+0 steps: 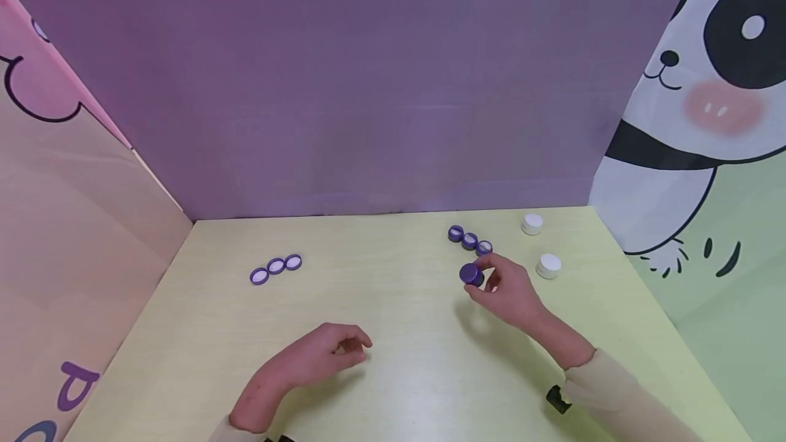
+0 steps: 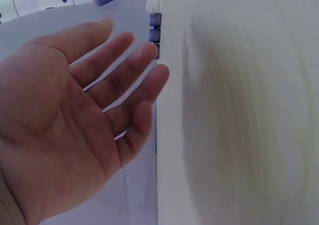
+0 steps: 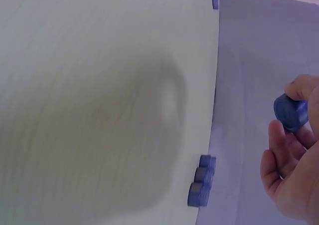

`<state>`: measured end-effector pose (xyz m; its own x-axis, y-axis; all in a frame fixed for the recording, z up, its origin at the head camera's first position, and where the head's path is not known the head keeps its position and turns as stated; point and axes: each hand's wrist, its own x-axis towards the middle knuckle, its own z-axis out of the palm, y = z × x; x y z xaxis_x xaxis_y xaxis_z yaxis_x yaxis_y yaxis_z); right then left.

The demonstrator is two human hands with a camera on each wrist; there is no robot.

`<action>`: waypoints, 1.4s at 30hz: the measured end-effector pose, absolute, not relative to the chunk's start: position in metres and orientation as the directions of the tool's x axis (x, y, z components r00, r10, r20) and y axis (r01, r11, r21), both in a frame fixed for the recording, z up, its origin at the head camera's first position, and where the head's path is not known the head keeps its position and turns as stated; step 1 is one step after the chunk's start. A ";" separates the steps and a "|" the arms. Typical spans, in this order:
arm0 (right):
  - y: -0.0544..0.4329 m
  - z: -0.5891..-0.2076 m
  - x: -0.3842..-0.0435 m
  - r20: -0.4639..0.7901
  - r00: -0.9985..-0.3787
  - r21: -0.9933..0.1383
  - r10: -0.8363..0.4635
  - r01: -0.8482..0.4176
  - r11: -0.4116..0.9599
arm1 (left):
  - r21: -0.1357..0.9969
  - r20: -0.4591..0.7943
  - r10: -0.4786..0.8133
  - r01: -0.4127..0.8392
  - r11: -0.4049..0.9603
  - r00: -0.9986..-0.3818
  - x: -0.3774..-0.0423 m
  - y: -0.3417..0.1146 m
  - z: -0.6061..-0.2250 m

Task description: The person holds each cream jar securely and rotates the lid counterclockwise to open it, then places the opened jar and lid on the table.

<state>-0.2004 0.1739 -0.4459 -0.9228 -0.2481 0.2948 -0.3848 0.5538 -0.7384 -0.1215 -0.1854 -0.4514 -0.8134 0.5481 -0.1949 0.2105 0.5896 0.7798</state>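
My right hand [image 1: 508, 292] pinches a small round purple cap-like piece [image 1: 471, 274] between thumb and fingers, above the table. The right wrist view shows the same purple piece [image 3: 291, 111] raised off the surface, its far side hidden by the hand. Just beyond it, three short round purple pieces [image 1: 469, 241] stand in a slanting row, touching. My left hand [image 1: 319, 355] hovers over the near middle of the table. In the left wrist view its palm [image 2: 65, 120] faces the camera, with fingers loosely bent and nothing held.
Three flat purple rings with white centres [image 1: 276, 265] lie in a row at the left. Two white round caps [image 1: 548, 266] stand right of the right hand. A purple wall [image 1: 381, 87] closes off the pale table's [image 1: 405, 374] back; printed panels flank both sides.
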 end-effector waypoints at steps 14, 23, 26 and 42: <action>0.143 -0.440 -0.175 0.309 -0.881 -0.760 -0.357 -0.455 0.465 | 0.665 0.089 0.482 0.412 0.623 -0.872 -0.128 -0.161 -0.439; 0.124 -0.433 -0.160 0.293 -0.865 -0.814 -0.408 -0.449 0.368 | 0.620 0.374 0.459 0.585 0.523 -0.806 -0.134 -0.146 -0.439; 0.121 -0.432 -0.157 0.289 -0.858 -0.824 -0.424 -0.448 0.346 | 0.594 0.488 0.446 0.660 0.461 -0.750 -0.136 -0.141 -0.442; 0.115 -0.428 -0.152 0.271 -0.828 -0.829 -0.492 -0.460 0.317 | 0.567 0.451 0.510 0.677 0.470 -0.732 -0.135 -0.128 -0.434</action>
<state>-0.1519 0.1150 -0.4278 -0.8275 -0.4917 0.2709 -0.4599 0.3170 -0.8294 -0.1352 -0.1278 -0.4339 -0.7323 0.5099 0.4513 0.6766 0.4698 0.5671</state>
